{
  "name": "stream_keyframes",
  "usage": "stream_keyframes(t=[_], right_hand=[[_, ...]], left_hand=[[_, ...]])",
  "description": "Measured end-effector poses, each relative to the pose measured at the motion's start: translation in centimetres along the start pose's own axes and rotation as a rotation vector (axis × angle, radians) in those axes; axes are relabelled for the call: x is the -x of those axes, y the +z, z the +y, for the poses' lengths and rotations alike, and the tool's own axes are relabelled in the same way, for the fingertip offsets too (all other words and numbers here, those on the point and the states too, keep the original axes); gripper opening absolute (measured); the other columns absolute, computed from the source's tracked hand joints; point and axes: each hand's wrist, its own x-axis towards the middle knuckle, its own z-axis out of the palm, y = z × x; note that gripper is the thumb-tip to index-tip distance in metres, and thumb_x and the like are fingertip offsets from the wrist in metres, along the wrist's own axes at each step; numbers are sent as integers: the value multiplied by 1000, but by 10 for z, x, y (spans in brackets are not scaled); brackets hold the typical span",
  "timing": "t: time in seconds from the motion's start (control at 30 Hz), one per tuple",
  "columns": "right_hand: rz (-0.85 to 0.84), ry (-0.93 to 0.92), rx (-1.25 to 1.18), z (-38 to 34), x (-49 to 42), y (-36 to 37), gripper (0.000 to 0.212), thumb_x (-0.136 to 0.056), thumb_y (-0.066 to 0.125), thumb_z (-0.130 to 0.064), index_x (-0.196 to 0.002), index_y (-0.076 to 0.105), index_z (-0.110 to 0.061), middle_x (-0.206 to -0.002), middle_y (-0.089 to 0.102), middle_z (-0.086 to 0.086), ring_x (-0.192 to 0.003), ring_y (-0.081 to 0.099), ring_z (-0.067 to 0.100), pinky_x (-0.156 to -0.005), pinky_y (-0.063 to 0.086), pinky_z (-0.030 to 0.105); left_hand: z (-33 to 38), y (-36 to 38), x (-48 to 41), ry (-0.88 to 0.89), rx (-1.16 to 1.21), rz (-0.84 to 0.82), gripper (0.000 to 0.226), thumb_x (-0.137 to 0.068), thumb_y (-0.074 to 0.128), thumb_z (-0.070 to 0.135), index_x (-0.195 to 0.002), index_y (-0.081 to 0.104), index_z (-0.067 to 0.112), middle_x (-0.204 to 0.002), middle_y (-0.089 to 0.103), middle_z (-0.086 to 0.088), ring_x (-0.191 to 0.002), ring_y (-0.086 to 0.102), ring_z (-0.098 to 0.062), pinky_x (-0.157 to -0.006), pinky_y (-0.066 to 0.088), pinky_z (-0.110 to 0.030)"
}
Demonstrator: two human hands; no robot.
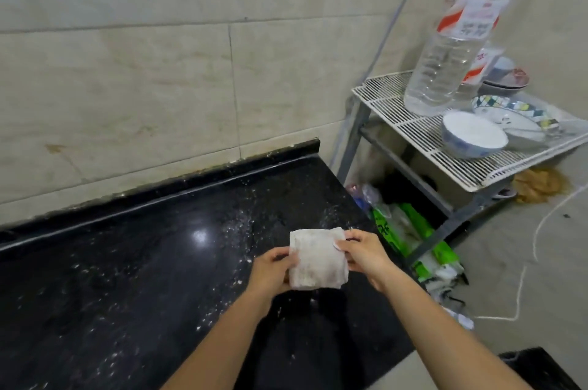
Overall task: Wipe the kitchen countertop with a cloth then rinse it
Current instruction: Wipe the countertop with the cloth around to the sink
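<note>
A folded, greyish-white cloth [316, 259] is held flat just above the black speckled countertop [133, 262], near its right end. My left hand [270, 272] grips the cloth's left edge. My right hand [362, 254] pinches its upper right corner. White powdery specks are scattered over the countertop around and beyond the cloth, thickest near the middle back.
A tiled wall rises behind the counter. Right of the counter stands a white wire rack [423, 135] with a large clear water bottle [451, 49] and bowls [474, 135]. Green bags [410, 230] and a white cord [521, 294] lie on the floor below.
</note>
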Motion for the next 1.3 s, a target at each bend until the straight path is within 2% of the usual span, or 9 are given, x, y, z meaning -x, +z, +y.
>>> stream_keyframes(t=[0.17, 0.47, 0.6, 0.7, 0.8, 0.87, 0.97, 1.13, 1.3], right_hand=[[31, -37, 64, -38, -94, -11, 18, -80, 69, 3, -73, 64, -13, -84, 66, 13, -75, 62, 23, -67, 50, 35], [-28, -123, 399, -84, -244, -7, 19, -81, 72, -12, -99, 67, -15, -105, 66, 7, -103, 61, 25, -87, 48, 31], [-92, -415, 734, -60, -244, 2, 42, -88, 62, -14, -129, 55, -7, -130, 56, 9, -121, 52, 27, -99, 39, 31], [-209, -689, 898, -32, -231, 10, 49, -95, 49, -27, -139, 45, -7, -148, 40, 11, -140, 32, 28, -114, 22, 34], [-273, -752, 1200, -12, -235, 21, 74, -90, 8, -57, -152, 19, -19, -161, 6, 4, -148, -2, 24, -118, -5, 38], [-294, -731, 1304, -7, -240, 26, 82, -83, -9, -61, -154, 6, -23, -161, -5, 4, -147, -12, 23, -117, -10, 39], [-300, -717, 1349, -5, -244, 29, 82, -82, -11, -62, -154, -1, -24, -161, -9, 5, -147, -15, 23, -117, -12, 38], [-342, -781, 1463, -24, -269, 22, 80, -82, -17, -69, -152, -6, -32, -160, -14, -1, -146, -18, 20, -116, -13, 40], [-143, -519, 1318, -34, -279, 56, 60, -100, 9, -49, -154, -3, -25, -161, -9, 9, -147, -14, 27, -118, -8, 47]], left_hand=[[25, 37, -65, -50, 96, 16, 15, -92, 58, 8, -106, 63, 10, -99, 71, -11, -85, 70, -24, -66, 59, -32], [51, 89, -166, -98, 307, 196, 25, -92, 55, 2, -115, 56, 12, -96, 68, -9, -79, 64, -18, -58, 53, -22], [24, 72, -168, 36, -137, 450, 41, -91, 54, 8, -132, 48, 11, -102, 63, -5, -87, 59, -16, -72, 46, -22], [-2, 47, -140, 219, -461, 667, 49, -93, 53, 14, -139, 39, 12, -127, 49, -4, -114, 48, -17, -95, 39, -24], [-31, 16, -114, 248, -771, 837, 51, -93, 54, 17, -140, 38, 8, -139, 35, -11, -128, 30, -25, -107, 32, -41], [-43, -5, -103, 244, -877, 929, 52, -91, 58, 16, -138, 41, 3, -140, 36, -18, -127, 31, -34, -107, 32, -50], [-47, -40, -98, 134, -983, 988, 60, -91, 59, 21, -140, 36, -3, -147, 30, -25, -135, 26, -40, -112, 21, -52], [-45, -93, -99, -280, -934, 996, 83, -96, 30, 52, -148, -2, -4, -156, -9, -23, -145, -13, -32, -116, -8, -41], [-39, -103, -97, -381, -947, 865, 90, -92, 22, 63, -147, -14, 2, -155, -21, -18, -143, -21, -27, -117, -10, -39]])
